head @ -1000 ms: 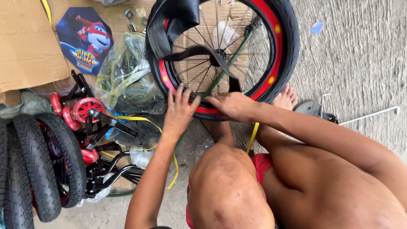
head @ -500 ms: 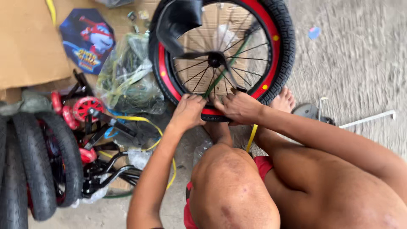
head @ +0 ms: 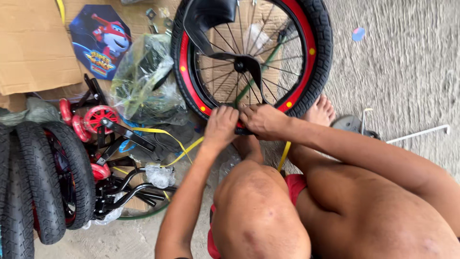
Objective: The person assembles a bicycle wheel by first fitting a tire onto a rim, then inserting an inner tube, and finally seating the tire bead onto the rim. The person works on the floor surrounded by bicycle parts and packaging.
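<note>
Overhead view of a person seated on the concrete floor (head: 407,62). The left hand (head: 221,125) and right hand (head: 261,120) met side by side at the lowest part of a small bicycle wheel (head: 254,57), which stood upright just beyond the person's bare foot (head: 320,110). The grip of each hand was clamped on the wheel's near edge, fingers curled over the black tyre and red rim; the fingertips themselves were hidden. A black inner tube (head: 211,21) hung loose across the spokes, from the upper left of the rim down past the hub. Behind the wheel lay flattened cardboard (head: 33,48). To the left sat a crumpled clear plastic bag (head: 143,81), a blue eight-sided printed plaque (head: 100,41), and a red-and-black bicycle frame with pedals (head: 100,129), crossed by a yellow strap (head: 163,136). At the far left, two more knobbly black tyres (head: 33,182) stood together. To the right, a white metal rod (head: 417,134) rested on the floor, well apart from the hands.
</note>
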Tool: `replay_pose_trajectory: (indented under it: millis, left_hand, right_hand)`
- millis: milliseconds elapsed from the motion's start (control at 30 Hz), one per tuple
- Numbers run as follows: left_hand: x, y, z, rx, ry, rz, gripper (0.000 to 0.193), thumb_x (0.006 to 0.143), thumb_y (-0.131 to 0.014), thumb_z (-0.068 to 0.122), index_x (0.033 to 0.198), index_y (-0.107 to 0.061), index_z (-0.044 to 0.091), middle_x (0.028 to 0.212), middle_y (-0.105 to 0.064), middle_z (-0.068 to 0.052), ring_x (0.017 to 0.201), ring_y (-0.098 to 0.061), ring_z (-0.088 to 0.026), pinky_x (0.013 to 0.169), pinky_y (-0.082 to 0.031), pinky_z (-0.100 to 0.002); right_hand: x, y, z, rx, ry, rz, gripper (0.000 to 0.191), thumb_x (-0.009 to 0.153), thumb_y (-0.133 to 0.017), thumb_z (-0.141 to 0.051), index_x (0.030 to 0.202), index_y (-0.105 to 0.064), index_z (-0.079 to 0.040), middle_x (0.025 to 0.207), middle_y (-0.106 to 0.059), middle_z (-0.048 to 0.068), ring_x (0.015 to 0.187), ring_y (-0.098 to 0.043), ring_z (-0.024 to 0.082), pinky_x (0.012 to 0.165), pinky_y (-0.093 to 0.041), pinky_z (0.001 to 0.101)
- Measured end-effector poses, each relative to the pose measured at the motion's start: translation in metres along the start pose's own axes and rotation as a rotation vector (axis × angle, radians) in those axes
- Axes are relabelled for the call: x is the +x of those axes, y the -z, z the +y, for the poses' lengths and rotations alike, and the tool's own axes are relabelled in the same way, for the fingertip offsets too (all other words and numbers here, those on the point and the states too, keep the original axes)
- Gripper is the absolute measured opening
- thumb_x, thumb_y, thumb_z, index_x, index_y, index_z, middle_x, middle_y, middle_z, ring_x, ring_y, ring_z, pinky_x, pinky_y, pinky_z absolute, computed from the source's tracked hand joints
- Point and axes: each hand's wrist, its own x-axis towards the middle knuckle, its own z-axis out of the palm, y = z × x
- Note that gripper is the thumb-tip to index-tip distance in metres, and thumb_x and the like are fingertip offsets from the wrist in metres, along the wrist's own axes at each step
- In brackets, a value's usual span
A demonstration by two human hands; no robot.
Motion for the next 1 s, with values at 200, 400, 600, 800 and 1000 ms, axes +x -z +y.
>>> replay_pose_trajectory:
  millis: [200, 400, 600, 800, 1000]
  left_hand:
    - [-0.003, 0.019, -0.019, -0.023, -0.04, -0.037, 0.063, 0.059, -0.09, 0.019, 0.113, -0.061, 0.006, 0.102, -0.065, -0.008, 0.106, -0.06, -0.029, 0.099, -0.046, -0.044]
    - [-0.013, 0.048, -0.016, 0.263, -0.081, 0.195, 0.073, 0.049, -0.085, 0.016, 0.118, -0.063, 0.009, 0.115, -0.061, -0.014, 0.113, -0.057, -0.034, 0.102, -0.043, -0.047]
    - [-0.006, 0.012, -0.009, 0.231, -0.089, 0.173, 0.044, 0.067, -0.074, 0.016, 0.107, -0.061, 0.004, 0.107, -0.06, -0.013, 0.108, -0.058, -0.031, 0.102, -0.044, -0.047]
    - [-0.002, 0.002, -0.025, 0.18, -0.151, 0.055, 0.021, 0.082, -0.072, 0.012, 0.1, -0.061, 0.01, 0.097, -0.057, -0.008, 0.101, -0.058, -0.028, 0.097, -0.046, -0.043]
    - [-0.002, 0.006, 0.007, 0.047, -0.184, 0.119, 0.08, 0.044, -0.088, 0.041, 0.108, -0.061, 0.0, 0.104, -0.061, -0.015, 0.102, -0.058, -0.031, 0.091, -0.044, -0.045]
  right_hand:
    - [-0.01, 0.021, -0.003, 0.098, -0.154, -0.117, 0.078, 0.071, -0.082, -0.035, 0.128, -0.049, 0.006, 0.108, -0.066, 0.017, 0.104, -0.066, 0.032, 0.095, -0.053, 0.0454]
    - [-0.021, 0.014, -0.008, -0.072, -0.061, 0.086, 0.081, 0.068, -0.085, -0.034, 0.127, -0.048, 0.008, 0.105, -0.064, 0.013, 0.104, -0.063, 0.031, 0.104, -0.045, 0.0476]
    - [-0.009, 0.009, 0.0, 0.171, -0.133, -0.34, 0.109, 0.077, -0.08, -0.039, 0.153, -0.028, 0.019, 0.106, -0.064, 0.018, 0.1, -0.065, 0.034, 0.09, -0.052, 0.0416]
    - [-0.021, -0.005, -0.006, 0.024, -0.084, 0.113, 0.086, 0.063, -0.084, -0.036, 0.129, -0.049, 0.007, 0.102, -0.063, 0.014, 0.1, -0.063, 0.032, 0.099, -0.048, 0.0446]
    - [-0.026, -0.012, 0.006, 0.082, -0.082, -0.053, 0.093, 0.057, -0.085, -0.04, 0.129, -0.051, 0.008, 0.101, -0.062, 0.015, 0.099, -0.063, 0.032, 0.097, -0.048, 0.0425]
